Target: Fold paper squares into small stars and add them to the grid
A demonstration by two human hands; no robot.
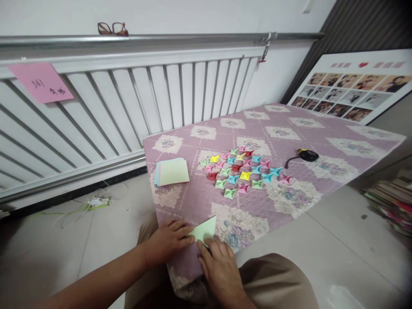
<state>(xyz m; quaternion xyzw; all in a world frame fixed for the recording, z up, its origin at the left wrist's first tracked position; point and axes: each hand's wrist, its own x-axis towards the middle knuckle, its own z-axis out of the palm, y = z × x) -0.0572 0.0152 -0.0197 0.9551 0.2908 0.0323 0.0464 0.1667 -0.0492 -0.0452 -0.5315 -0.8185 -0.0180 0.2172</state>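
Note:
A pale green sheet of paper (206,229), folded into a triangle, lies near the front of the table. My left hand (172,239) rests on its left corner with the fingers stretched out flat. Along the paper's lower edge, my right hand (222,268) presses down with its fingertips, the fingers lying out over the paper and table. Behind the hands sits a stack of coloured paper sheets (174,171), pale yellow-green on top with pink and blue edges below. To the right of that stack, several small folded paper pieces (236,168) in green, pink, red, blue and yellow stand in rows.
The table (199,201) wears a purple patterned cloth. A black object with a cord (307,155) lies on its right side. Behind are a white radiator (186,92) and a photo board (354,86). A power strip (99,202) lies on the floor; glasses (112,29) rest on the pipe.

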